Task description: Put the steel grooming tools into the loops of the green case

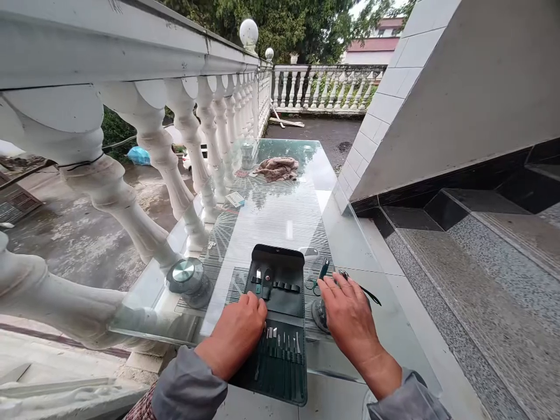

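Observation:
An unfolded dark manicure case (284, 303) lies on the glass table. Several slim metal tools (286, 344) sit in its lower loops, and a small green-handled tool (258, 283) is in the upper part. My left hand (242, 324) rests at the case's left side with fingers curled; whatever they hold, if anything, is hidden. My right hand (347, 309) is right of the case, fingers bent over the glass near a dark tool with a curved black handle (371, 294); its fingertips partly cover that tool. Green-handled scissors or clippers (322, 271) lie between the case and my right hand.
The glass table (363, 245) has round metal-capped supports, one at the left (184, 271). A brown cloth (277, 169) and a small card (235, 199) lie farther back. White balusters (164, 157) line the left; stone steps (472, 262) rise at the right.

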`<state>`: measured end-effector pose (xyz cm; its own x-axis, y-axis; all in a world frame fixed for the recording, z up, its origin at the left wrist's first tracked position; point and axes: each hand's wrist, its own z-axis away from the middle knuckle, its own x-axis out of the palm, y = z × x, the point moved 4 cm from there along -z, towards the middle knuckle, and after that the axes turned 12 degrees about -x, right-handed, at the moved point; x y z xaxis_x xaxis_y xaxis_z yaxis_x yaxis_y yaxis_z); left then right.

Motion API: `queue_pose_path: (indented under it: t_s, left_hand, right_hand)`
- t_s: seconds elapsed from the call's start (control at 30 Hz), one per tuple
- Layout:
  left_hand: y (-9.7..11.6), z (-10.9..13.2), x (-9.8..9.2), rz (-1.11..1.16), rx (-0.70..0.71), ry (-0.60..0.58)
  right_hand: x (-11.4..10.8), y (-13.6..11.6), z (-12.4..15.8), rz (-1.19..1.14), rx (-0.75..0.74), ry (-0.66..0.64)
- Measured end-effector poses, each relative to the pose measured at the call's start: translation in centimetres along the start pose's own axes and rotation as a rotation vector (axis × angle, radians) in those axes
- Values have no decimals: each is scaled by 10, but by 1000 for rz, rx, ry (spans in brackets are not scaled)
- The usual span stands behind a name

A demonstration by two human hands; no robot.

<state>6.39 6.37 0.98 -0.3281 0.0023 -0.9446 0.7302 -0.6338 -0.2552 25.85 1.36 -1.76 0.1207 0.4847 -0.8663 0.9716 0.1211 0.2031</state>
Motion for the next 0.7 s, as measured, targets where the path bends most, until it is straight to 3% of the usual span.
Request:
queue_pose_path:
  t_s: [0.23, 0.43, 0.7]
  left_hand:
    - [2, 1, -1, -30, 7, -3]
    - [1, 2, 1, -31, -6, 14]
    - [1, 2, -2, -21, 10, 23]
  right_hand:
    - [-9, 2, -6, -39, 43, 60]
    - [6, 12, -23, -65, 112, -107]
    - [6, 18, -21, -219, 189, -113]
